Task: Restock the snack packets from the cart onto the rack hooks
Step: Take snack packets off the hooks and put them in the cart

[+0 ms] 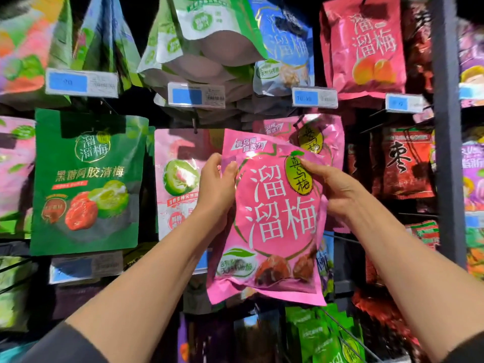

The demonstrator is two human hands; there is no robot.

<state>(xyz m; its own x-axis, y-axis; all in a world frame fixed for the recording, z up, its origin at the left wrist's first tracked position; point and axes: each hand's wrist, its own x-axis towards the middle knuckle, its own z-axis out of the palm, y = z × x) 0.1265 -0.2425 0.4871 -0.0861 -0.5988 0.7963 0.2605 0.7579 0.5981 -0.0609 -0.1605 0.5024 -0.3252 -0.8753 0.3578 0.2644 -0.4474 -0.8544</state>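
The hang hole at the top of the glossy bright-pink plastic snack packet [272,213] could miss its hook, which I cannot see, tearing the seal or knocking down the matching pink packet [314,137] hung just behind. The left hand [217,189] and right hand [337,189] each have their grip pinching an upper side edge, holding it upright before the rack; it looks full, puffy and crinkled.

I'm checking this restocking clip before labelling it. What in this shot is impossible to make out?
Head view only:
- Hook and hanging hole for the glossy pink plum-snack packet: hidden by the packet itself, gripped by the left hand and right hand.
- Matching pink packet behind: mostly covered by the held one.
- Blue-and-white price tags: print blurred.
- Cart: outside the frame.
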